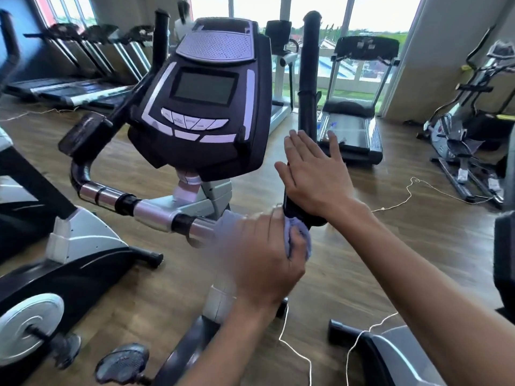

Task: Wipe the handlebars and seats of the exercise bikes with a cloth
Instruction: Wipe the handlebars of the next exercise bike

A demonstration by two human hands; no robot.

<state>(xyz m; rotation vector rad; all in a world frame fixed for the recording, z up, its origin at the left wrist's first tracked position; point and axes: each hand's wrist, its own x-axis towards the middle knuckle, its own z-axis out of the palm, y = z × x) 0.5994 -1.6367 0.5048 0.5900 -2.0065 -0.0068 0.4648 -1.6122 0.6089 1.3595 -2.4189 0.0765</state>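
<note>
An exercise bike with a dark console [206, 107] stands right in front of me. Its handlebar [156, 213] is a silver tube with black bands, curving up to a black left grip [83, 135]. My left hand [262, 263], blurred by motion, is closed around a pale lavender cloth [299, 242] pressed against the lower end of the right black grip [303, 217]. My right hand [315, 174] rests on top of that same grip with flat, spread fingers, palm down. No seat is in view.
Another bike [41, 240] stands close on the left, its pedals [122, 363] low in front. Treadmills line the left wall [83, 79] and the windows [354, 112]. An elliptical [468, 129] stands right. White cords [298, 355] trail across the wooden floor. A person stands far back [182, 19].
</note>
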